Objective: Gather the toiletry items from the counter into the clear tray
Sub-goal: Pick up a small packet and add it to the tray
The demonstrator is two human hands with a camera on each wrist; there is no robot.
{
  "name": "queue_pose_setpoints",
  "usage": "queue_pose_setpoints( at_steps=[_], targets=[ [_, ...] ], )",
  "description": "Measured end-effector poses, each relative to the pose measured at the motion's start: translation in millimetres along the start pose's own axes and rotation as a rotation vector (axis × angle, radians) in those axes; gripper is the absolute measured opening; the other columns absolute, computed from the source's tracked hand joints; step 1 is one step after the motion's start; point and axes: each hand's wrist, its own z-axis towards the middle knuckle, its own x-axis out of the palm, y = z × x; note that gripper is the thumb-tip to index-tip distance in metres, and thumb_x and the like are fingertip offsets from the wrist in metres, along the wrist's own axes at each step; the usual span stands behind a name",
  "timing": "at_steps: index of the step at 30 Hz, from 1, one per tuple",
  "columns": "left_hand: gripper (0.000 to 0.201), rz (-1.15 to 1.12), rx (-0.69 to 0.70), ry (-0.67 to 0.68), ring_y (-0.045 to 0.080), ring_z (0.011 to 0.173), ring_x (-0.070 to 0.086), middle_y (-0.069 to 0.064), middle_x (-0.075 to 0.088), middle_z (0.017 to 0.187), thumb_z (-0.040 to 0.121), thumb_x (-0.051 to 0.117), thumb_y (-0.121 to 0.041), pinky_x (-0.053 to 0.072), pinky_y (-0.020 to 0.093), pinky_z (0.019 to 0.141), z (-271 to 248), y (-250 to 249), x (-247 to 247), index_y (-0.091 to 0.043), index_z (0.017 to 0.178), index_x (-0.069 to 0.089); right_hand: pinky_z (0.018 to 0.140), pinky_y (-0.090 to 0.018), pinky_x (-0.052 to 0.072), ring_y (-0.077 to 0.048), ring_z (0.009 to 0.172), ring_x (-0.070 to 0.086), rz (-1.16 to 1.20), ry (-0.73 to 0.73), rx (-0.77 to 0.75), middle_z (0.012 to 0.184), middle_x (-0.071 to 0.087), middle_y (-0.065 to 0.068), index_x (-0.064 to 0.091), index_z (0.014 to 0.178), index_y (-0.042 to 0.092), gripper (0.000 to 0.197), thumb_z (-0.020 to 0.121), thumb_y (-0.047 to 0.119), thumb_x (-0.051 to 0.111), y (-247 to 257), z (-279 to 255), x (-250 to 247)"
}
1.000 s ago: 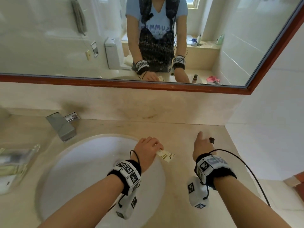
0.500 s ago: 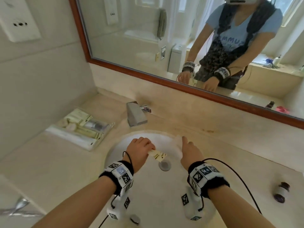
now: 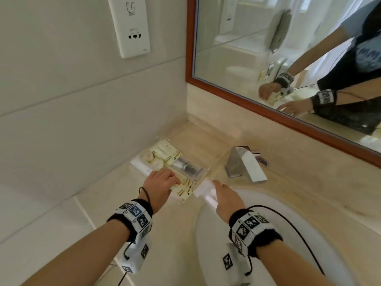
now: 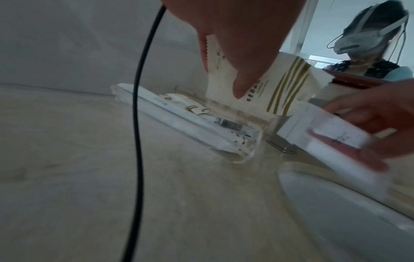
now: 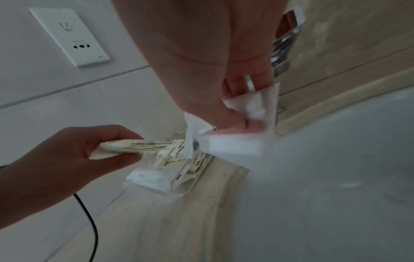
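Fingers (image 4: pixel 244 83) of left hand (image 3: pixel 160 185) pinch a cream gold-striped sachet (image 4: pixel 280 92) over the clear plastic tray (image 3: pixel 203 172), which sits on the beige stone counter (image 3: pixel 165 234) left of the sink. Right hand (image 3: pixel 225 200) grips a white flat box (image 5: pixel 235 145) just beside the tray's near end. Tray holds similar cream packets.

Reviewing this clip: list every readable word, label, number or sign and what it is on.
No text reads for certain.
Cream packet in the left hand: column of printed characters, too blurred.
White box in the right hand: small print, unreadable.
Wall socket plate: a shaver-like symbol only.
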Motion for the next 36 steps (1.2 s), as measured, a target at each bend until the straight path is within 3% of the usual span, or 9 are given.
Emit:
queue_pose_setpoints(
  at_steps=[12, 18, 20, 23, 25, 27, 30, 33, 36],
  targets=[
    [0.056, -0.098, -0.008, 0.010, 0.019, 0.069, 0.069, 0.000, 0.071, 0.076, 0.035, 0.084, 0.011, 0.054, 0.021, 0.063, 42.7, 94.9, 12.4, -0.020, 0.081, 0.078, 0.094, -0.028, 0.048, -0.022, 0.115, 0.050, -0.023, -0.127, -0.054, 0.130, 0.047, -0.009, 0.032, 0.137, 0.012, 0.058, 0.086, -0.008, 0.050, 62.8, 89.5, -18.8],
    [0.068, -0.050, 0.028, 0.037, 0.022, 0.077, 0.073, 0.008, 0.076, 0.087, 0.033, 0.086, 0.016, 0.060, 0.031, 0.066, 57.7, 128.3, 17.0, -0.010, 0.095, 0.076, 0.096, -0.027, 0.046, -0.021, 0.117, 0.049, -0.035, -0.145, -0.058, 0.131, 0.046, -0.007, 0.031, 0.138, 0.011, 0.049, 0.095, 0.023, 0.051, 75.3, 113.7, -16.9],
    [0.072, 0.001, 0.052, 0.035, 0.022, 0.085, 0.074, 0.007, 0.077, 0.094, 0.030, 0.087, 0.014, 0.060, 0.036, 0.072, 66.4, 131.9, 17.6, -0.010, 0.096, 0.075, 0.095, -0.026, 0.045, -0.021, 0.117, 0.049, -0.037, -0.141, -0.054, 0.130, 0.046, -0.007, 0.032, 0.137, 0.011, 0.049, 0.095, 0.027, 0.052, 74.2, 118.2, -13.3],
    [0.080, 0.102, 0.115, 0.068, 0.020, 0.099, 0.071, 0.005, 0.074, 0.107, 0.028, 0.083, 0.014, 0.046, 0.033, 0.098, 80.6, 133.9, 25.0, -0.012, 0.104, 0.073, 0.095, -0.027, 0.048, -0.022, 0.115, 0.052, -0.021, -0.111, -0.014, 0.130, 0.047, -0.008, 0.033, 0.136, 0.011, 0.048, 0.093, 0.008, 0.052, 67.4, 122.1, -6.0],
    [0.081, 0.135, 0.104, 0.140, 0.024, 0.119, 0.059, 0.009, 0.063, 0.128, 0.046, 0.076, 0.014, 0.035, 0.038, 0.110, 88.5, 128.6, 24.9, -0.009, 0.122, 0.062, 0.095, -0.029, 0.050, -0.022, 0.114, 0.054, -0.011, -0.111, 0.006, 0.129, 0.048, -0.008, 0.034, 0.136, 0.011, 0.048, 0.091, 0.002, 0.051, 62.1, 124.1, -2.8],
    [0.078, 0.149, 0.058, 0.285, 0.023, 0.144, 0.022, 0.007, 0.024, 0.156, 0.078, 0.052, 0.013, 0.007, 0.042, 0.120, 92.3, 124.6, 26.9, -0.011, 0.147, 0.026, 0.093, -0.030, 0.051, -0.023, 0.112, 0.055, -0.021, -0.113, 0.007, 0.127, 0.049, -0.008, 0.036, 0.135, 0.011, 0.043, 0.094, 0.008, 0.049, 59.8, 124.8, -2.8],
    [0.075, 0.208, -0.022, 0.414, 0.020, 0.147, -0.008, 0.001, -0.007, 0.160, 0.091, 0.036, 0.006, -0.007, 0.041, 0.119, 94.8, 125.3, 31.8, -0.018, 0.151, -0.004, 0.090, -0.030, 0.049, -0.023, 0.111, 0.055, -0.052, -0.123, -0.006, 0.125, 0.051, -0.007, 0.037, 0.133, 0.011, 0.037, 0.098, 0.023, 0.044, 58.6, 125.4, -4.2],
    [0.079, 0.221, -0.051, 0.426, 0.024, 0.147, -0.004, 0.007, -0.004, 0.160, 0.089, 0.045, 0.002, 0.001, 0.044, 0.119, 96.8, 124.4, 34.6, -0.021, 0.151, 0.002, 0.088, -0.028, 0.046, -0.021, 0.113, 0.053, -0.100, -0.151, -0.017, 0.126, 0.051, -0.005, 0.040, 0.131, 0.011, 0.036, 0.097, 0.023, 0.045, 58.1, 129.0, -4.3],
    [0.085, 0.223, -0.012, 0.178, 0.030, 0.121, 0.045, 0.015, 0.052, 0.132, 0.050, 0.080, -0.003, 0.041, 0.041, 0.096, 96.1, 125.3, 36.4, -0.022, 0.127, 0.051, 0.083, -0.029, 0.048, -0.021, 0.106, 0.055, -0.185, -0.204, -0.018, 0.118, 0.054, -0.005, 0.048, 0.124, 0.012, 0.041, 0.086, 0.013, 0.064, 62.8, 133.8, -0.9]
  ],
)
